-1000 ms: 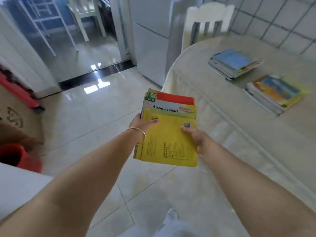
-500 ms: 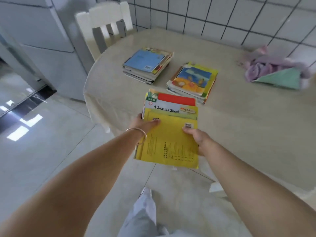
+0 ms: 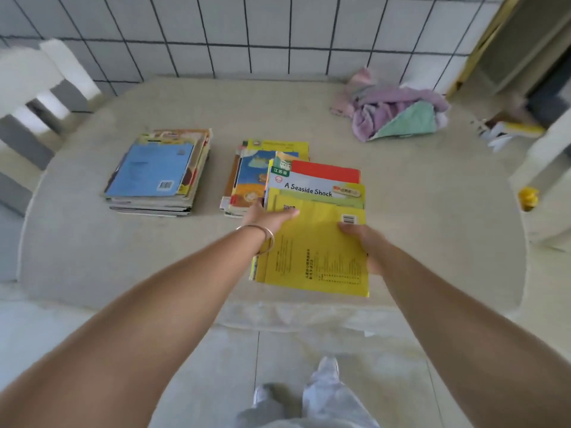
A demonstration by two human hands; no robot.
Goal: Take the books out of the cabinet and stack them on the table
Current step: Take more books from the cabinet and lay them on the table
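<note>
Together, left hand [image 3: 268,219] and right hand [image 3: 366,242] grip fanned books [image 3: 315,242], yellow barcoded cover topmost.

A wall of white square tiles [image 3: 247,32] with dark joints stands behind the table [image 3: 92,257], which is covered with a pale beige cloth. On the left is a white chair [image 3: 40,78], a little blurred. The floor [image 3: 216,366] has large, light, glossy tiles. At the right a doorway with a yellowish frame [image 3: 482,47] opens into a darker place.
</note>
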